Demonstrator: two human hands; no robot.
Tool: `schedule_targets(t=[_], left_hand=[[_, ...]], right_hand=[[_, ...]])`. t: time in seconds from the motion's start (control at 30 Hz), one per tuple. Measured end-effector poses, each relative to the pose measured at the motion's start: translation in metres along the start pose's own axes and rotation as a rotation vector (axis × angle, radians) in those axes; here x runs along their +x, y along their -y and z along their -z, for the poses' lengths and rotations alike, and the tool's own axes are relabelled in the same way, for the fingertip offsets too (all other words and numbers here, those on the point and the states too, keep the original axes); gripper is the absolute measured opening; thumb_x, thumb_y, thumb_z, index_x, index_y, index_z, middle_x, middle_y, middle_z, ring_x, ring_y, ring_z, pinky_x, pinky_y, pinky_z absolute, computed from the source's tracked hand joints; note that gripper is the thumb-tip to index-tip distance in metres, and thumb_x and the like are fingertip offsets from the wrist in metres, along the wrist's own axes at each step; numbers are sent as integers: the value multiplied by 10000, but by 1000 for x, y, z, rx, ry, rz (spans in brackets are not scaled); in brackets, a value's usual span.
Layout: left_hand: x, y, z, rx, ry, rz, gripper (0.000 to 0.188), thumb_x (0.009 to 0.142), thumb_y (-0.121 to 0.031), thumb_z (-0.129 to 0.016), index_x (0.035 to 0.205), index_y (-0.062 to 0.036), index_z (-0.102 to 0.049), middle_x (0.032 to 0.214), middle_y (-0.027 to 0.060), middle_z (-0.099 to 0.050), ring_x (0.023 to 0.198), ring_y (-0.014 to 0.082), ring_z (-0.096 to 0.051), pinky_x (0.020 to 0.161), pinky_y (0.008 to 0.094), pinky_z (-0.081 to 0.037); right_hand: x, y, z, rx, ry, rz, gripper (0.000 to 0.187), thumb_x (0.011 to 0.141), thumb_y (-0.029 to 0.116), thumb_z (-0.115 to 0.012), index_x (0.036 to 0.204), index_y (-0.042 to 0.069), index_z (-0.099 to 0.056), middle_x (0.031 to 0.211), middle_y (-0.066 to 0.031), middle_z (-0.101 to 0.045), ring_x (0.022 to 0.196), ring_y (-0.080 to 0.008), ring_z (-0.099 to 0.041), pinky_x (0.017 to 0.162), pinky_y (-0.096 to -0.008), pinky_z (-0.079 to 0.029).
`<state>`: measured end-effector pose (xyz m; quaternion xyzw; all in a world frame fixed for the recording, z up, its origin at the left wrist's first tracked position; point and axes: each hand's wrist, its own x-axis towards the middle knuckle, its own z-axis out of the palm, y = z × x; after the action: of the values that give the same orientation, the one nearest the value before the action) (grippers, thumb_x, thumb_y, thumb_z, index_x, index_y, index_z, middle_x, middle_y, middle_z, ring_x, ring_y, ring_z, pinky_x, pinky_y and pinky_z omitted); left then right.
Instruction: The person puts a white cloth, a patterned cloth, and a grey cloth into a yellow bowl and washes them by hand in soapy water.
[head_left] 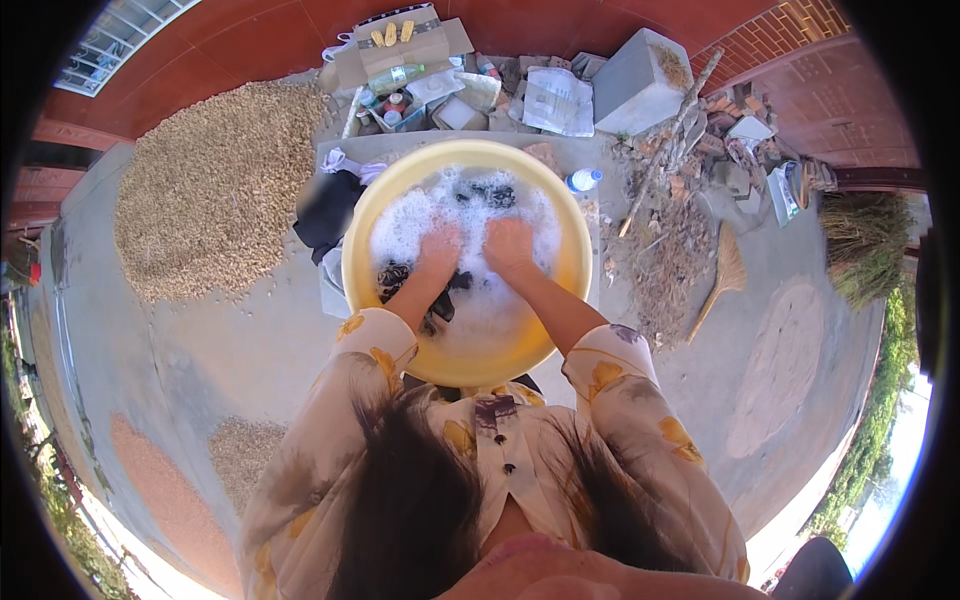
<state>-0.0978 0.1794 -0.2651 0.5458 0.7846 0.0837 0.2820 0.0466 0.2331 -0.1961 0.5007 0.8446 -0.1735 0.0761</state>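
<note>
A pale yellow basin (pixel 573 235) holds white suds (pixel 400 232) and wet dark cloth. My left hand (pixel 440 247) is down in the foam left of the middle, its fingertips covered by suds. Close beside it, my right hand (pixel 508 244) is curled with the knuckles up; whatever lies under its fingers is hidden by foam. Part of a dark cloth (pixel 490 194) shows through the bubbles beyond both hands. More black cloth (pixel 440 303) with a light pattern lies in the water near my left forearm.
Dark clothing (pixel 328 212) lies left of the basin, and a white bottle with a blue label (pixel 584 180) stands at its right. Behind are a cardboard box (pixel 400 55) with corn cobs and a pale block (pixel 637 85). A large grain-like heap (pixel 215 185) spreads left; a broom (pixel 722 275) lies right.
</note>
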Motion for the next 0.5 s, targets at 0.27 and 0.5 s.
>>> schedule_targets(t=[0.27,0.5], left_hand=[[4,-6,65,-671,-397,-25,311,927,-248,-525,1093,-7,-632,902,160,-634,737,276,-568,768,399,-476],[-107,23,121,-786,-306,-47,258,824,-195,-663,966,3,-580,733,69,-598,665,167,-558,651,338,-473]], right_hand=[[30,-62,-30,745,-417,-256,309,923,284,-566,970,8,-695,933,-158,-689,837,-277,-666,766,-375,-505],[-73,-36,63,1162,-317,32,348,868,328,-682,988,1,-693,1032,-158,-680,931,-242,-644,800,-325,-494]])
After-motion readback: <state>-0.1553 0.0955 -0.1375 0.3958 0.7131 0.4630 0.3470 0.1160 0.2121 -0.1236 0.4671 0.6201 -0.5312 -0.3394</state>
